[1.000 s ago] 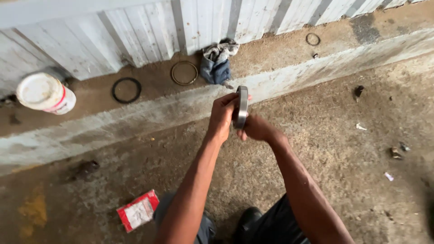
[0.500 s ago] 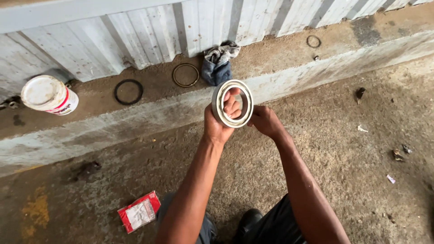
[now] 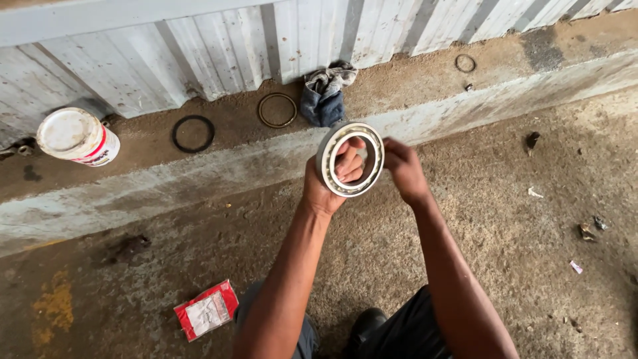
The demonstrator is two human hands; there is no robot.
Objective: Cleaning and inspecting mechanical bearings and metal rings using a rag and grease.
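**Looking over the big ring**

The left hand (image 3: 325, 183) grips the big metal ring (image 3: 350, 159), fingers poking through its hole. The right hand (image 3: 401, 169) pinches its rim. It is held up above the floor (image 3: 505, 226). I think turning it needs a steady grip.

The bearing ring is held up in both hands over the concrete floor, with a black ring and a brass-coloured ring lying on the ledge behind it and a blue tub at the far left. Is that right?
Not quite: in the head view the tub at the far left is white with a red band, not blue. The rest holds: the left hand and right hand hold the bearing ring, and the black ring and brass-coloured ring lie on the ledge.
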